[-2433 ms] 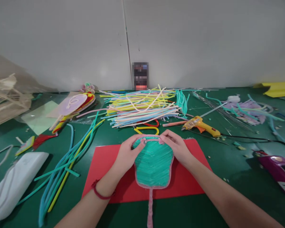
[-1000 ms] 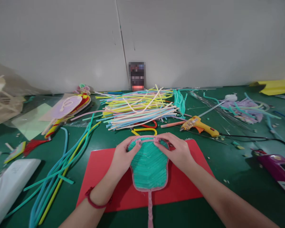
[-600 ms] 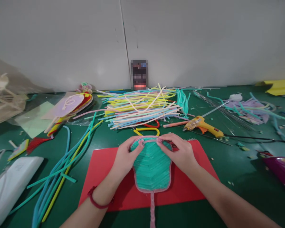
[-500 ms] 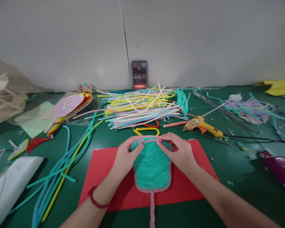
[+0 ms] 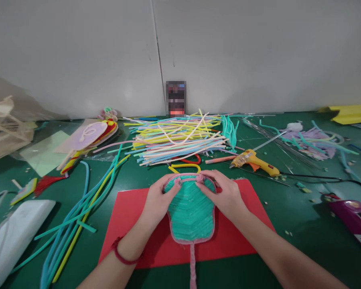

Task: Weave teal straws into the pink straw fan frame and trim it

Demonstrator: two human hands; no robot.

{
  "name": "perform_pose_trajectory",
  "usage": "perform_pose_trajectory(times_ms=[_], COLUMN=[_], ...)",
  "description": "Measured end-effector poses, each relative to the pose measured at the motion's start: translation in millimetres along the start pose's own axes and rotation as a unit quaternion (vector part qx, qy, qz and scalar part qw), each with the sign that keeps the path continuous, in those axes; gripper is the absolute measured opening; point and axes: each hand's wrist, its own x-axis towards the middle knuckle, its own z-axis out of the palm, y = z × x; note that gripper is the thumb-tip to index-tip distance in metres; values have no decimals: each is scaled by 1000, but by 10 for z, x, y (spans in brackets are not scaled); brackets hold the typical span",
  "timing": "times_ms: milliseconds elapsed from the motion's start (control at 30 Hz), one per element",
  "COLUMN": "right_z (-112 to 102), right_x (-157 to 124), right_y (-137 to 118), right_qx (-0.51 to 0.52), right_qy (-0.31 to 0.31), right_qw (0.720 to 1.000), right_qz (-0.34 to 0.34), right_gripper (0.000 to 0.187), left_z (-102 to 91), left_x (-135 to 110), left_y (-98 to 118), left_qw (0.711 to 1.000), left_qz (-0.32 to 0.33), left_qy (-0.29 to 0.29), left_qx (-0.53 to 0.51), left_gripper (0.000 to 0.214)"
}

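My left hand (image 5: 156,198) and right hand (image 5: 224,190) each pinch the far rim (image 5: 187,175) of the green hand fan (image 5: 192,214), grip closed, neither nearer. It sits over the red sheet (image 5: 130,212), long axis near to far, pink handle (image 5: 193,261) nearest me.

Craft workspace: glue gun (image 5: 255,162), colored stems (image 5: 180,138)

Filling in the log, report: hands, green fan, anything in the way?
Left hand, right hand: both gripping green fan near top edge. Fan over red sheet. Glue gun off right, clear of hands.
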Motion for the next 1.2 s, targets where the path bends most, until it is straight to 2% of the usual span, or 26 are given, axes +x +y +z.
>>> perform_pose_trajectory(times_ms=[167, 267, 500, 733, 933, 1200], right_z=[-7, 3, 11, 14, 27, 40], right_x=[17, 19, -1, 9, 4, -5], right_y=[-17, -13, 8, 28, 28, 24], right_qx=[11, 9, 13, 53, 73, 173], right_qy=[30, 37, 22, -21, -43, -41], right_qw=[998, 998, 999, 987, 980, 957], right_qz=[-48, -48, 35, 153, 178, 230], right_gripper=[9, 9, 8, 20, 21, 22], left_z=[1, 2, -10, -11, -10, -15], left_x=[6, 12, 6, 13, 14, 2], left_y=[1, 17, 37, 74, 88, 68], left_qw=[1000, 1000, 998, 999, 999, 1000], left_qz=[1, 11, 23, 21, 17, 8], left_qy=[-7, -11, -31, -32, -21, -24], left_qx=[5, 25, 45, 39, 31, 11], left_gripper=[32, 31, 37, 35, 31, 37])
